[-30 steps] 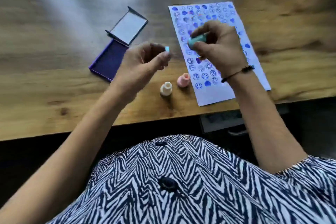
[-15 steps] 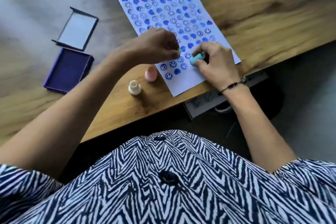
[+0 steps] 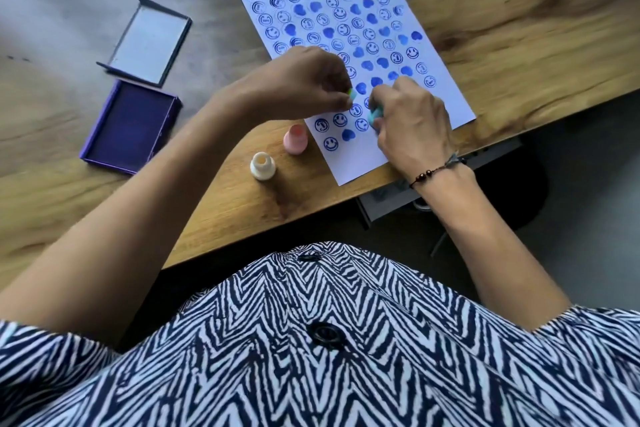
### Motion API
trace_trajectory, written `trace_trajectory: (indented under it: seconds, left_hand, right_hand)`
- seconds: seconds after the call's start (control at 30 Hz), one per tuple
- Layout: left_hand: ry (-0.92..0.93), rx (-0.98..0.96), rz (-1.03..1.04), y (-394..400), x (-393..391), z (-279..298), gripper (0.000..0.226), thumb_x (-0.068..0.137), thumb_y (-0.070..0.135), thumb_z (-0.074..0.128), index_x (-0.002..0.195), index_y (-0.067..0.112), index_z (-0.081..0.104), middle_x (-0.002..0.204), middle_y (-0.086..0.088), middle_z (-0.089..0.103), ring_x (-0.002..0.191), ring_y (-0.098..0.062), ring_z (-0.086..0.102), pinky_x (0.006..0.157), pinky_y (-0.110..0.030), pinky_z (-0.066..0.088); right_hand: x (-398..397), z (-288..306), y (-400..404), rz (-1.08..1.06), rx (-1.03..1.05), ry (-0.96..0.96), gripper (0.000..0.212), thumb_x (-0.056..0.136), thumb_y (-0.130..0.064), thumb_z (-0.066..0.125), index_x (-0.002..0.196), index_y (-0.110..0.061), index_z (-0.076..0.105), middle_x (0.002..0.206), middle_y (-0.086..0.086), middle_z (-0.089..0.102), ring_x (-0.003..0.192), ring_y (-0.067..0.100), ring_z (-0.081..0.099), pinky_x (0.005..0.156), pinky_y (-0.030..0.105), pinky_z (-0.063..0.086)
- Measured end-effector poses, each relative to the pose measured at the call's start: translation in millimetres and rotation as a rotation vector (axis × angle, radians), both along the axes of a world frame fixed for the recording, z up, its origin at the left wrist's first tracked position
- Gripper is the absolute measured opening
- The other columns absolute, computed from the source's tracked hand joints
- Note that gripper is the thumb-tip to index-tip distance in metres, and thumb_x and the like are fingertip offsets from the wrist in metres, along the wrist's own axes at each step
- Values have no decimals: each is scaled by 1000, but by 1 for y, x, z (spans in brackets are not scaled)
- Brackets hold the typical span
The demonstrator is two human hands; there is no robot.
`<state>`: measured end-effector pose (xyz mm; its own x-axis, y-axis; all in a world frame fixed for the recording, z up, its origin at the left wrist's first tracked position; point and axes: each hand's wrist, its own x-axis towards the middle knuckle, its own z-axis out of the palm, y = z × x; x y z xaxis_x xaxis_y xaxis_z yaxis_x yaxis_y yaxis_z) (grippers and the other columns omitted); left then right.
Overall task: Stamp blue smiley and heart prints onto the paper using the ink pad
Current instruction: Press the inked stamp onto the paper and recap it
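Low on the paper (image 3: 446, 94), both stampers, gripped in lowered hands (image 3: 412, 125), are now pressed down, adding prints.

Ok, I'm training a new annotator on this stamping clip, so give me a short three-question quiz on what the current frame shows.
1. True or false: the ink pad lies open, its lid beside it on the table.
2. Multiple choice: what does the right hand grip over the paper? A) a pen B) a teal stamp C) the pink stamp
3. Fill in: the cream stamp stands upright on the ____, apart from both hands, while the left hand pinches a small piece.

Key: 1 true; 2 B; 3 table.
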<state>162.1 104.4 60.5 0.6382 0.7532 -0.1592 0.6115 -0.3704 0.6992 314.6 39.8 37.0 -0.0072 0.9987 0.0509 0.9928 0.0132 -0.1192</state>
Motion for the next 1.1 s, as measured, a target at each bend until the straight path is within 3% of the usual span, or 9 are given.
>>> trace_trajectory:
  seconds: [0.17,0.27,0.37,0.53,0.63,0.73,0.83,0.97,1.1]
  left_hand:
    - [-17,-20,7,4,0,-1,25,83,25,60,103,10,64,106,-8,68,100,-19,58,65,-17,32]
    - [-20,-30,3,6,0,0,25,83,26,60,103,11,64,106,-7,68,100,-18,58,61,-15,30]
    - [-11,-33,2,6,1,0,25,83,25,60,103,12,64,106,-7,68,101,-18,58,61,-14,30]
    - [8,-23,17,2,3,-2,24,82,24,61,103,11,64,104,-8,69,99,-19,59,72,-19,36]
    - [-15,-68,37,3,0,-4,22,81,26,63,100,13,64,104,-6,69,98,-17,61,84,-27,46]
    - [-152,-192,111,1,-7,-6,21,81,23,65,98,12,64,99,-6,69,93,-15,63,90,-37,51]
    - [-423,-297,243,-7,-12,-3,23,83,13,62,102,0,60,95,-18,63,86,-23,57,89,-41,48]
    - [-637,-392,284,-17,-14,4,10,83,6,58,93,8,59,80,-6,58,77,-17,54,77,-29,48]
    - [-692,-436,309,-25,-13,5,8,84,4,56,90,9,58,79,-7,56,74,-15,53,70,-20,48]
  right_hand:
    - [-3,3,5,17,-20,-53,22,83,4,47,98,-8,58,95,21,56,76,39,58,58,32,33]
    - [-6,3,2,1,-5,-70,21,83,4,46,96,-8,55,94,20,54,62,30,43,55,31,29]
    - [-7,1,-1,-8,-2,-57,21,83,4,47,97,-9,55,96,19,54,62,25,34,55,31,29]
    - [-2,4,1,-9,-55,1,18,83,0,51,97,-11,56,97,17,56,70,34,51,58,34,34]
    - [12,13,2,-102,-12,252,14,79,-8,62,92,-13,63,101,13,66,91,32,60,73,34,46]
    - [25,29,-2,-218,169,495,12,75,-10,63,86,-13,65,89,7,70,82,27,65,77,37,53]
    - [29,37,-6,-292,176,699,12,75,-7,65,84,-15,65,80,0,66,71,21,68,73,42,59]
    - [13,32,-9,-281,57,1067,24,79,0,65,74,-23,62,74,-3,63,63,5,64,64,28,59]
    - [8,30,-9,-259,96,1117,24,80,-3,66,74,-26,62,75,-2,61,63,2,64,60,21,58]
